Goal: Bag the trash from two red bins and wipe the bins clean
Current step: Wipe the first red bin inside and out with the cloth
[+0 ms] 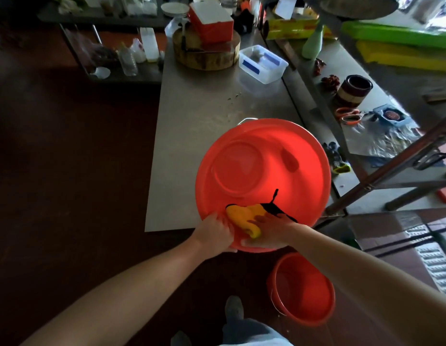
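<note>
A large red bin (264,156) lies tilted at the near edge of the steel table (192,116), its open mouth facing me and its inside bare. My left hand (214,232) grips the near rim on the left. My right hand (269,232) presses a yellow cloth (244,217) against the inner wall by the near rim, fingers inside and thumb under the rim. A black patch (274,207) shows beside the cloth. A second, smaller red bin (301,288) stands upright on the floor below my right forearm.
On the table behind the bin are a clear plastic box (263,63), a round wooden block (207,49) and a red-and-white box (212,21). A shelf rack (381,121) with scissors and clutter stands to the right. Dark floor lies to the left.
</note>
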{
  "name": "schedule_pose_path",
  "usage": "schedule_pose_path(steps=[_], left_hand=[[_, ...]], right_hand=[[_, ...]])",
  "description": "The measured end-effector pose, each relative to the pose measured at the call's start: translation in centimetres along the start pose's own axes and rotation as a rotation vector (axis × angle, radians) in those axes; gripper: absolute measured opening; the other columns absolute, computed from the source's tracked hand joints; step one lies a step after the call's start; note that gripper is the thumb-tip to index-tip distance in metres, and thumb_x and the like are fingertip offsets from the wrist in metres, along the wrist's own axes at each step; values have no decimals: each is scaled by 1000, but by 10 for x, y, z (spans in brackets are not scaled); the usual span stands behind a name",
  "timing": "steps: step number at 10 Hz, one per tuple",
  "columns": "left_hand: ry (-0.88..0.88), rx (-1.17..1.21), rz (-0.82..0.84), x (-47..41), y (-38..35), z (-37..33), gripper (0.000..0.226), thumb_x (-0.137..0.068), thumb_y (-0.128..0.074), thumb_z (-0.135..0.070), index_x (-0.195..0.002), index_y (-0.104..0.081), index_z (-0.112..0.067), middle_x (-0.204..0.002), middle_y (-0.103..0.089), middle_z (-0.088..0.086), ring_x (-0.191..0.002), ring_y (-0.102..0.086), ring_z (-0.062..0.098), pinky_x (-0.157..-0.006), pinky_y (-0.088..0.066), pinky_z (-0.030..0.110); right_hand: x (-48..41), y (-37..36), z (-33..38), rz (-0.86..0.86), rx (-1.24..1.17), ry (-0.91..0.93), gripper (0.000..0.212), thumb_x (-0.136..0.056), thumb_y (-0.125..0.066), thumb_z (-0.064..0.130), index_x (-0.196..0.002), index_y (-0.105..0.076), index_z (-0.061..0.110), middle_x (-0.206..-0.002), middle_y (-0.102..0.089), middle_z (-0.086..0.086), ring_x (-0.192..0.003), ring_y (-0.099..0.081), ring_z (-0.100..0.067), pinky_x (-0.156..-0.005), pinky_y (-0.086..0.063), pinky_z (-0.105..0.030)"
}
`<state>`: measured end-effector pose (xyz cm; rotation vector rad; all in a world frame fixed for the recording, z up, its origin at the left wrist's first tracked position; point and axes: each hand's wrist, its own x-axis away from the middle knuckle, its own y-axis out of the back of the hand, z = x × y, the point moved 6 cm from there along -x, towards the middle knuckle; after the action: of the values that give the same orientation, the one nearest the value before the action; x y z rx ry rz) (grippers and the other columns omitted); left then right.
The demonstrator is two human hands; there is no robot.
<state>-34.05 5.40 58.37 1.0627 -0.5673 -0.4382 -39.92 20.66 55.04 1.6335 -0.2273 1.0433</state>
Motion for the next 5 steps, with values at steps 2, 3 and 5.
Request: schedule_pose_path(steps=[2,3,5], left_hand=[[-49,-36,-67,-9,1,5,53,-72,-69,-72,-79,-76,-20,-65,-69,-3,-58,-63,15,-64,-46,24],[-86,9,-32,-9,-7,-4,66,-79,-54,-80,-84,-76,-17,-69,-70,-2,-61,-64,17,-64,-49,24],[-164,22,-27,-5,-10,-6,81,-90,-27,-81,-79,-68,-12,-76,-69,5,-69,-66,23,-73,-52,31]], right_hand=[[-50,2,8,-163,-197,-47,106,-75,-7,94,-160,-11,30,-169,-7,4,-156,0,-24,-122,-1,-58],[-69,0,8,-249,-118,-27,94,-83,-9,86,-159,-19,31,-168,-15,4,-155,-8,-26,-120,-5,-60],[-81,29,-62,-409,-19,-42,71,-82,-45,71,-140,-53,30,-153,-42,-8,-146,-25,-32,-120,-6,-57]])
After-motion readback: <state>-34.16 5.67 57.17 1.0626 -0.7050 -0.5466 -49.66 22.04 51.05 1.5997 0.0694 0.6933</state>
